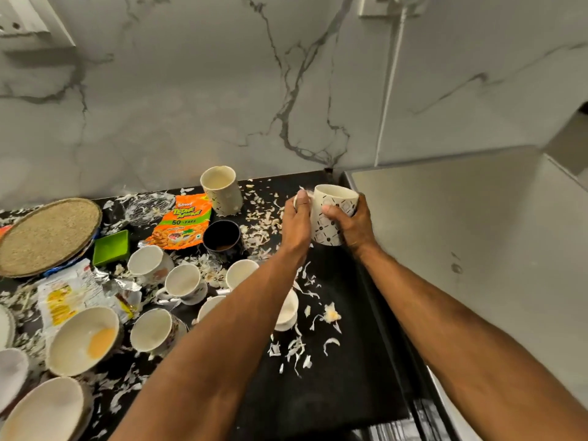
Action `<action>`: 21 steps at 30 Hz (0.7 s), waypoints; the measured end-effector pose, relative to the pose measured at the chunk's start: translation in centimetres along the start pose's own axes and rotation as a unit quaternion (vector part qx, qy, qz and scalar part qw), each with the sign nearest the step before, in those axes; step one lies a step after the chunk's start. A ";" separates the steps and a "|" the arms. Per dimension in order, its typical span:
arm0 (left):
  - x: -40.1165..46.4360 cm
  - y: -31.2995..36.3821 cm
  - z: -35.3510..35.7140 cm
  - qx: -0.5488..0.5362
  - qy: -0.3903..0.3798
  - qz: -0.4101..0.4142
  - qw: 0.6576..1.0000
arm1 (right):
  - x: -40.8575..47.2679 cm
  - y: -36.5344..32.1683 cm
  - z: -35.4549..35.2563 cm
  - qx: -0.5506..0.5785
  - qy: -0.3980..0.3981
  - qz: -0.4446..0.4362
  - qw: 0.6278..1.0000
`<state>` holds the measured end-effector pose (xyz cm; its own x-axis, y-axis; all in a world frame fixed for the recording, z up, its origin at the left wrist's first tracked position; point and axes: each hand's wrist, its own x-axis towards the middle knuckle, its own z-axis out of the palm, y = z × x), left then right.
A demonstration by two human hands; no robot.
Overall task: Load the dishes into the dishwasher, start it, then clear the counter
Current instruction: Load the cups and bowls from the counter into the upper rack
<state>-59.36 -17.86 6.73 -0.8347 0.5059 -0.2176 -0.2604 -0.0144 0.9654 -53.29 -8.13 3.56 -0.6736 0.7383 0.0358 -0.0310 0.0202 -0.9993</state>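
The left hand [297, 214] pinches the handle of the cream ceramic mug with black geometric marks [332, 214], held above the black tabletop [337, 377]. The right hand [351, 222] wraps its body, so the mug sits between both hands, mouth tilted up and away.

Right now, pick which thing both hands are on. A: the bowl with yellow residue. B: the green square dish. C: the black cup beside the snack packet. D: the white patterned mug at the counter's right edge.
D: the right hand is wrapped round the white patterned mug and the left hand holds its far side, lifted over the black counter.
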 end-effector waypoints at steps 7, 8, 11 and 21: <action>-5.5 -2.3 0.6 0.032 -0.066 -0.002 0.997 | -7.7 0.5 -2.6 0.035 0.120 0.020 0.992; -6.4 -2.7 0.8 0.048 -0.080 0.004 0.996 | -9.0 0.5 -3.1 0.040 0.138 0.024 0.989; -8.9 -4.3 1.4 0.065 -0.123 0.026 0.990 | -12.9 0.5 -4.6 0.062 0.180 0.034 0.981; -18.5 -8.4 5.7 0.090 -0.227 0.022 0.969 | -24.1 0.8 -11.6 0.073 0.280 0.058 0.955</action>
<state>-38.98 -22.23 3.49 -0.5324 0.8366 -0.1289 -0.1069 0.0846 0.9907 -28.54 -18.11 1.84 -0.1785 0.9757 -0.1271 -0.1103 -0.1482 -0.9828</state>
